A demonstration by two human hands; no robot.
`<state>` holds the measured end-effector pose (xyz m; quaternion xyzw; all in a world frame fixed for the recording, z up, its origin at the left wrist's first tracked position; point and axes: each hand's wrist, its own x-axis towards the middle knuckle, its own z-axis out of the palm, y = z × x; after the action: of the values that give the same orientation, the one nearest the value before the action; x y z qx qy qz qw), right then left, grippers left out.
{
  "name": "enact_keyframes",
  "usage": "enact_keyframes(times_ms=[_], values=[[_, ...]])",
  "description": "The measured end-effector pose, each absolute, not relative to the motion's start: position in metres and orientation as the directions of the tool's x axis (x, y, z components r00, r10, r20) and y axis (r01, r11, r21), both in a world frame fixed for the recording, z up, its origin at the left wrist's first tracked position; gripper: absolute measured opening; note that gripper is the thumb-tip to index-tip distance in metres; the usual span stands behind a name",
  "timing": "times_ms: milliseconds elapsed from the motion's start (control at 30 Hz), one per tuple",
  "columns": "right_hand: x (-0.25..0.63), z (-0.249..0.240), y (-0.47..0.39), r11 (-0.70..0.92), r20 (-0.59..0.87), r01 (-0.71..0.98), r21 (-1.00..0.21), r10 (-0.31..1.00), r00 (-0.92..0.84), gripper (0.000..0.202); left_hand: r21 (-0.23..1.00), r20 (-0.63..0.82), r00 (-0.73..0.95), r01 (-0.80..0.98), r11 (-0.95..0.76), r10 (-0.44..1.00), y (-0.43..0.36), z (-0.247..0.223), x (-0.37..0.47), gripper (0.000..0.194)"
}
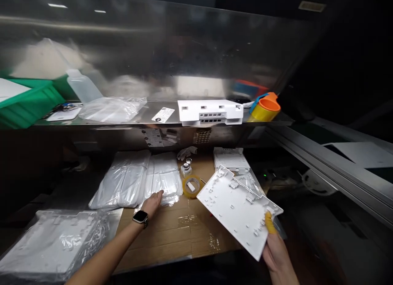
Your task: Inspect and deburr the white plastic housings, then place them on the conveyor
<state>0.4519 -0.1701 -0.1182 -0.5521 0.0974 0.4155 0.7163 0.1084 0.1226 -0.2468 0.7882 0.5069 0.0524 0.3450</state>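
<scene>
In my right hand (274, 248) is a white plastic housing panel (235, 209), held tilted by its right end with the inner side, full of small clips and posts, facing up. A yellow cover wraps the thumb of that hand. My left hand (152, 204), with a watch on the wrist, reaches to the near edge of a stack of clear plastic bags (162, 176). Its fingers are stretched out and nothing shows in them; whether they touch the bags I cannot tell. Beside that stack lies another pile of clear bags (124, 180).
Bagged white panels (52, 244) lie at the lower left, more white panels (230, 159) behind the held one. A tape roll (192, 186) and small bottle (186, 169) stand on the cardboard (153, 240). The metal shelf (129, 123) above carries a white housing (210, 112) and green bin (27, 105).
</scene>
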Motion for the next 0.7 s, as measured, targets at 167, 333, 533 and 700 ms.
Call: enact_keyframes(times_ms=[167, 333, 533, 700], values=[[0.436, -0.107, -0.177, 0.071, -0.568, -0.66, -0.748, 0.445, 0.692, 0.076, 0.591, -0.33, 0.488, 0.774, -0.227, 0.808, 0.15, -0.25, 0.101, 0.031], [0.416, -0.119, -0.173, 0.02, -0.569, -0.633, -0.774, 0.419, 0.708, 0.078, 0.65, -0.363, 0.472, 0.746, -0.145, 0.803, 0.171, -0.251, 0.096, 0.029], [0.366, -0.146, -0.145, -0.058, -0.546, -0.593, -0.803, 0.47, 0.693, 0.087, 0.652, -0.278, 0.516, 0.721, -0.235, 0.81, 0.165, -0.249, 0.093, 0.032], [0.331, -0.154, -0.126, -0.061, -0.553, -0.61, -0.79, 0.5, 0.666, 0.086, 0.614, -0.263, 0.569, 0.722, -0.32, 0.779, 0.134, -0.251, 0.092, 0.036]])
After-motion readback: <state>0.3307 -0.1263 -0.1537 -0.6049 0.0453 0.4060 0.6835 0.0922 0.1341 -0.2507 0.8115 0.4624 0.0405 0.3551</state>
